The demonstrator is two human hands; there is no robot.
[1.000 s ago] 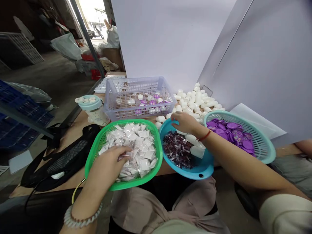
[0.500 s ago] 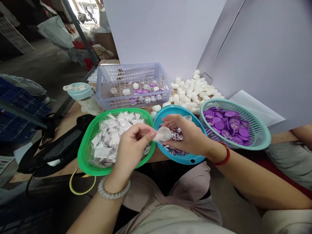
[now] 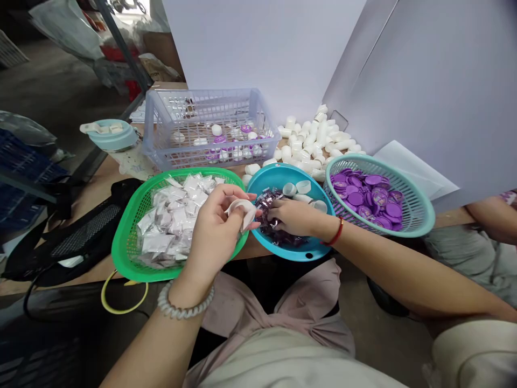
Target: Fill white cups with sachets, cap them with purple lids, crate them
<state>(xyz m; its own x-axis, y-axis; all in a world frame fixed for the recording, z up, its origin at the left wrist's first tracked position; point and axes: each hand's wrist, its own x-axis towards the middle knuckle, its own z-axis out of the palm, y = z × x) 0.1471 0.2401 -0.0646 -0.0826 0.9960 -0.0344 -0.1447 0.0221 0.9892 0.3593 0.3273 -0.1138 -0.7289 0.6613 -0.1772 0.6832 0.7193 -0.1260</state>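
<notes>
My left hand (image 3: 218, 229) is closed round a white cup (image 3: 242, 210), over the right edge of a green basket (image 3: 121, 245) of small clear-and-white packets (image 3: 173, 215). My right hand (image 3: 297, 217) reaches into a blue basin (image 3: 278, 171), its fingertips down among shiny purple packets (image 3: 269, 202); what they grip, if anything, is hidden. Several white cups (image 3: 302, 187) lie in the back right of the basin. To its right stands a teal basket (image 3: 420, 218) of purple discs (image 3: 355, 198).
Behind are a clear plastic crate (image 3: 177, 159) with white and purple pieces and a pile of white cups (image 3: 319, 140). On the left are a lidded bottle (image 3: 117, 143) and a black mesh bag (image 3: 89, 231). Another person's arm (image 3: 490, 218) shows at far right.
My right hand has left the white cup and gone down into the purple packets. My left hand keeps the cup, now tilted differently. The view has shifted slightly.
</notes>
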